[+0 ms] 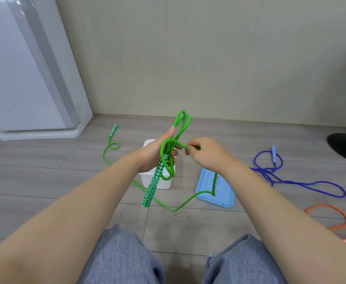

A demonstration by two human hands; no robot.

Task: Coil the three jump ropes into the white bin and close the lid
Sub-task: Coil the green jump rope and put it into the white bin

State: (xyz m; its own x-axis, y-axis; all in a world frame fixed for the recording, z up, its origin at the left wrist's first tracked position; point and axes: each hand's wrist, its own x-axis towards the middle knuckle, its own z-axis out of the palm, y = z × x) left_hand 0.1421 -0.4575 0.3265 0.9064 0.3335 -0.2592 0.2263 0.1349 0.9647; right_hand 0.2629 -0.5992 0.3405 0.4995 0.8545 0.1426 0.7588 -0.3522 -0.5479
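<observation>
Clutching a patterned handle and several loops of the green rope (169, 160), the left hand (154, 154) hovers mid-frame, partly hiding the white bin (147, 178); the right hand (205, 152) pinches a strand. Slack trails across the blue lid (219, 196) lower right. Blue rope (290, 179) and orange rope (340, 220) lie at the right edge.

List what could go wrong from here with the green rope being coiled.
1. The loops stand loosely above the left hand beside the green handle; they might slip and undo the coil.
2. The green rope trails across the blue lid on its way to the right hand, so pulling it in could drag the lid.
3. The far green handle lies beyond a small kink, which may tighten into a knot.
</observation>
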